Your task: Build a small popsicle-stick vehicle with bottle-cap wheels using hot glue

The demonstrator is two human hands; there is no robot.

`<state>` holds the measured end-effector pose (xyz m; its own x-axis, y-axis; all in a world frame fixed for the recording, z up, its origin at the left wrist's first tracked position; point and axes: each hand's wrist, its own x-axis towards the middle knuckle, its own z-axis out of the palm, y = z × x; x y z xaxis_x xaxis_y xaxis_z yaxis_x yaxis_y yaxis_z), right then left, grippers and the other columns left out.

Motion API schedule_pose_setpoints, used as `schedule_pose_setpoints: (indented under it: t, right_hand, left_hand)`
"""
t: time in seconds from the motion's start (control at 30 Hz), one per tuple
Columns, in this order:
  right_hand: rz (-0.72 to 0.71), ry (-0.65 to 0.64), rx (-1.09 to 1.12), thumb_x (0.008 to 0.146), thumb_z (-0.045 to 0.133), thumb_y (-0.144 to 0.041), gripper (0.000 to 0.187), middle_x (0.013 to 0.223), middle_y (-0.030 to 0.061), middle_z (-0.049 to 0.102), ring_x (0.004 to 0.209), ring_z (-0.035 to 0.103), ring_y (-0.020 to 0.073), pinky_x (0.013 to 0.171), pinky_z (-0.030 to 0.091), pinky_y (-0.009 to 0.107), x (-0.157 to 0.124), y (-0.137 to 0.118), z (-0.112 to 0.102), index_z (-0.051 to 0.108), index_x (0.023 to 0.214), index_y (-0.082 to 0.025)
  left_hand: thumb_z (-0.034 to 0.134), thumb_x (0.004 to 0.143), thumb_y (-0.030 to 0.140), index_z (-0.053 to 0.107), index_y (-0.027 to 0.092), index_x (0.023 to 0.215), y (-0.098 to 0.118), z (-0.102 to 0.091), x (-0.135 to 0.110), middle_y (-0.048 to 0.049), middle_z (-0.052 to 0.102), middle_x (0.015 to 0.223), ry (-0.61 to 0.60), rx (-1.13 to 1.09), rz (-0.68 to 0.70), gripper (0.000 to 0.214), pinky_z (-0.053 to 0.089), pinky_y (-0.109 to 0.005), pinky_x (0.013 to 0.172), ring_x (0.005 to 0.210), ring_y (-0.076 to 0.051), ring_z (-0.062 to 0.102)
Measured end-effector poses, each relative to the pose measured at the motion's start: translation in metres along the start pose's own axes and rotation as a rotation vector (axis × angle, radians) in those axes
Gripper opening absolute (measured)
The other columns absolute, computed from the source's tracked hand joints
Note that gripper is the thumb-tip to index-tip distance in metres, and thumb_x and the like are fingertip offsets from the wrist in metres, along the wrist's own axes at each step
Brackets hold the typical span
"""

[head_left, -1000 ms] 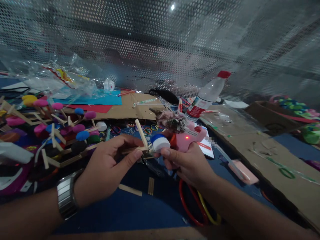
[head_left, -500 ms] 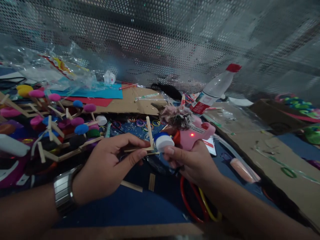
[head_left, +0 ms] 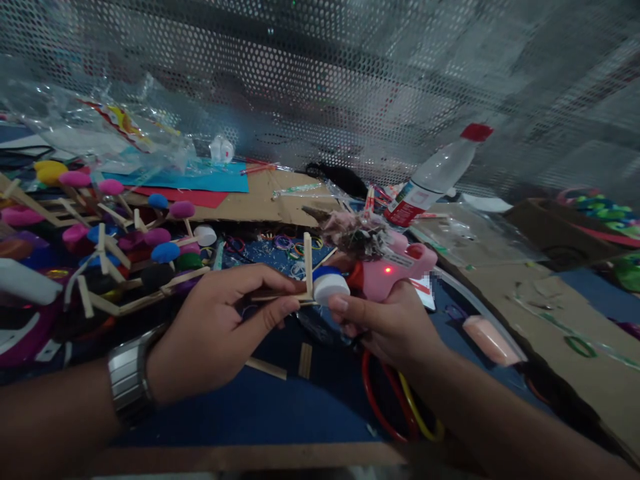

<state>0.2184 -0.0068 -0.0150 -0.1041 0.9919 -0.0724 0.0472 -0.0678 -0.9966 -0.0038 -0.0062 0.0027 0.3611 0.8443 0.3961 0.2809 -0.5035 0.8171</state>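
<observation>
My left hand pinches a small frame of joined wooden sticks between thumb and fingers. One stick stands upright; others lie nearly flat. Against its right side sits a pair of bottle caps, white in front and blue behind. My right hand has its thumb on the white cap, its fingers curled underneath. Right behind that hand is a pink glue gun with a lit red light; its handle is hidden, so I cannot tell whether the hand also grips it. Two loose wooden pieces lie below on the blue tabletop.
Stick frames with coloured caps crowd the left. A plastic bottle leans behind the glue gun beside a crumpled greyish clump. Cardboard lies right, red and yellow loops hang below my right hand, and a perforated metal panel stands behind.
The stick frame and bottle caps have shifted slightly right, with the upright stick now straighter and touching the caps. Both hands keep their grip. The whole view has shifted a little.
</observation>
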Motion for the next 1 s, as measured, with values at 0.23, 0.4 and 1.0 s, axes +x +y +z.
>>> schedule_pose_setpoints:
  t: [0.23, 0.4, 1.0]
  right_hand:
    - [0.022, -0.017, 0.012, 0.061, 0.092, -0.053, 0.046, 0.052, -0.0034, 0.059, 0.041, 0.044, 0.0072, 0.038, 0.035, 0.021, -0.0007, -0.0045, 0.0009, 0.075, 0.084, -0.016]
    - [-0.002, -0.044, 0.053, 0.064, 0.092, -0.049, 0.049, 0.062, -0.0037, 0.062, 0.044, 0.044, 0.0072, 0.039, 0.038, 0.022, -0.0013, -0.0041, 0.0014, 0.075, 0.099, -0.019]
    - [-0.037, -0.066, 0.002, 0.054, 0.097, -0.036, 0.032, 0.058, -0.0026, 0.064, 0.05, 0.054, 0.0139, 0.048, 0.049, 0.028, 0.0012, -0.0041, -0.0053, 0.072, 0.07, -0.022]
  left_hand:
    - [0.071, 0.092, 0.023, 0.074, 0.023, 0.092, 0.0009, 0.0002, 0.0002, 0.0031, 0.079, 0.09, 0.021, 0.018, 0.02, 0.003, 0.06, -0.02, 0.075, 0.076, -0.011, 0.073]
    - [0.071, 0.092, 0.022, 0.075, 0.023, 0.095, -0.0002, 0.0006, 0.0007, 0.0028, 0.08, 0.092, 0.032, 0.034, 0.035, 0.005, 0.06, -0.017, 0.077, 0.082, -0.011, 0.075]
    - [0.068, 0.092, 0.019, 0.075, 0.025, 0.098, 0.0058, -0.0072, -0.0003, -0.0024, 0.081, 0.098, 0.007, 0.102, 0.12, 0.011, 0.063, -0.027, 0.076, 0.085, -0.019, 0.077]
